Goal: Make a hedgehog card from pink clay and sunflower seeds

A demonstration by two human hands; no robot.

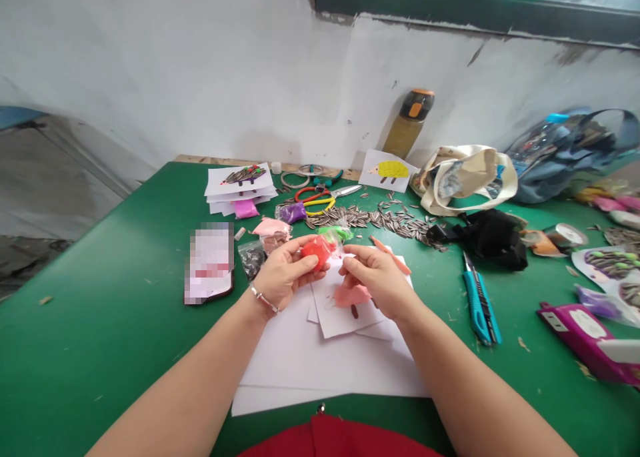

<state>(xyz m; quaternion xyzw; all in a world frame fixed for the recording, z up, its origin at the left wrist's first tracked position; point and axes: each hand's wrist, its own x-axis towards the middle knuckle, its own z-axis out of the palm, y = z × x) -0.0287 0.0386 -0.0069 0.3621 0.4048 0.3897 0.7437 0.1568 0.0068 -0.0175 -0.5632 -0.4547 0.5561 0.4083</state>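
Observation:
My left hand is closed on a small clear plastic packet of red modelling clay. The thumb and fingers of my right hand pinch the packet's clear edge. Below my hands lies a white card with a pink clay shape and a short brown piece on it. The card rests on larger white sheets. Just beyond my right hand is an orange pen-like tool. Packets of black clay, brown clay and green clay lie around my left hand.
Striped sunflower seeds are spread behind my hands, near scissors and pliers. A phone lies left. A blue utility knife and purple stapler-like item lie right. A bottle leans against the wall.

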